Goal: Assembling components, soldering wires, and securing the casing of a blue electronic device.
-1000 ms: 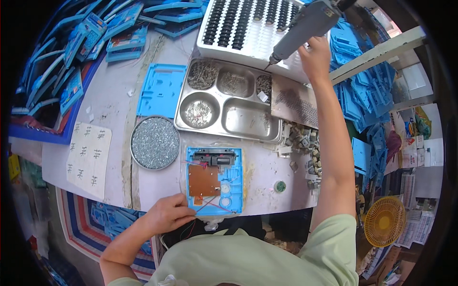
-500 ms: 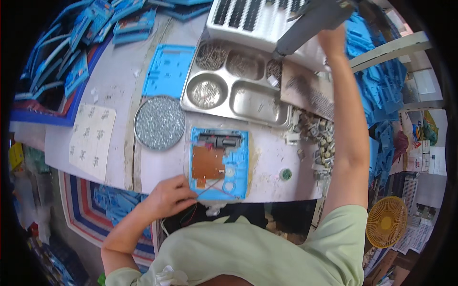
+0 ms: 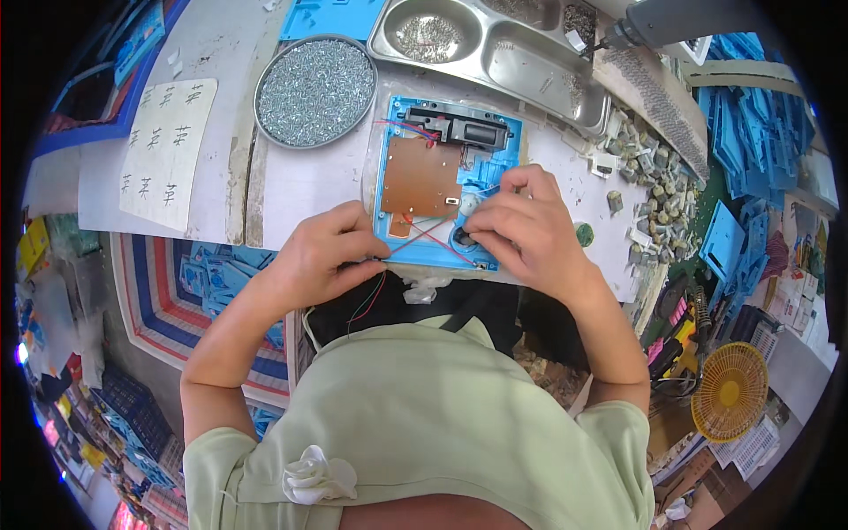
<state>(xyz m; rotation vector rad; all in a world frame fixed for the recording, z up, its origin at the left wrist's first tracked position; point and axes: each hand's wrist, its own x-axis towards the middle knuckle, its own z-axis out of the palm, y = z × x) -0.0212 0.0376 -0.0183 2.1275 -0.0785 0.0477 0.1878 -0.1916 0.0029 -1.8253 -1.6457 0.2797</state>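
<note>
- From far away, in my one head view, I think the step in hand is putting a small dark round part (image 3: 464, 237) into a round spot in the blue case (image 3: 426, 254).
- I judge that the next move calls for a soft, straight push, with the thin wires (image 3: 415, 238) kept out from under the part.
- The blue case lies open on the counter (image 3: 287, 190), in the middle of the frame, near the counter's edge. Its brown board (image 3: 424, 177) and a long black part (image 3: 477, 131) show inside.
- I see the left hand (image 3: 331, 252) at the case's lower left corner. Its thumb and finger look pinched on the wires, and some ends hang below them.
- I see the right hand (image 3: 539, 234) over the case's lower right side. Its fingertips look pinched on the dark part, but they hide some of it, so I cannot tell if it sits flat.
- So the case sits between the two hands, and reaches up past them.
- A round dish (image 3: 305, 144) of little metal bits is at the upper left of the case.
</note>
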